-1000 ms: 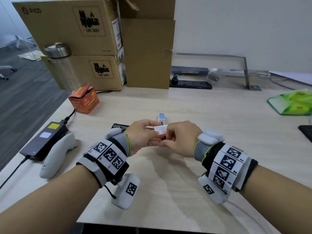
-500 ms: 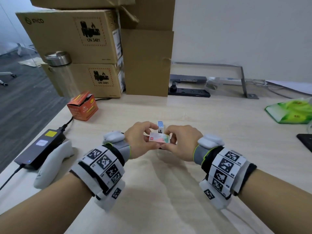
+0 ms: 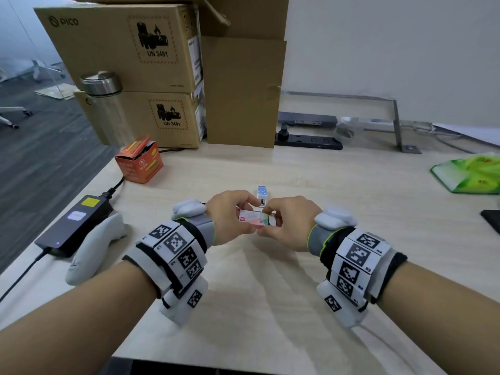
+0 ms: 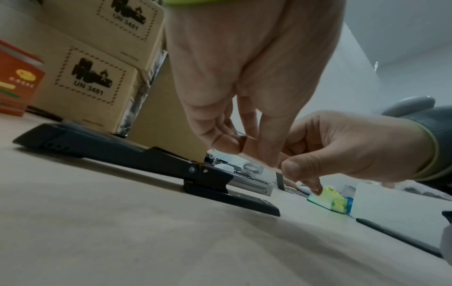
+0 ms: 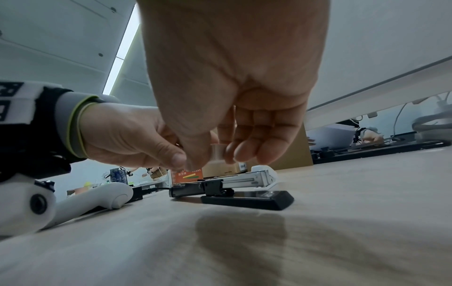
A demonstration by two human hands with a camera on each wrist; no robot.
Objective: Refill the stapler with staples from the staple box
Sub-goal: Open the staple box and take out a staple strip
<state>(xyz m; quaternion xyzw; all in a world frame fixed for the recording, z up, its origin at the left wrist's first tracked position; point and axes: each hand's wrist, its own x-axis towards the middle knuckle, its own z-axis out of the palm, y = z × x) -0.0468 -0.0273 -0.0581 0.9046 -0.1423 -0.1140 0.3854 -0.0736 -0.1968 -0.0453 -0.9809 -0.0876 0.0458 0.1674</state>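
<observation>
Holding the staple box level between both hands, we are now showing its long printed face upward, where a second ago it was tipped with only a pale end visible. Our left hand is pinching its left end and our right hand is pinching its right end, fingers curled on the cardboard, just above the table. We are reading this as having squared the box up to slide it open; no staples are showing yet, so the refill itself has not begun. The stapler is lying swung open on the table just beyond our hands at twelve o'clock, its metal staple channel exposed and waiting. A small blue-dotted white block is standing past our fingers at twelve o'clock too.
</observation>
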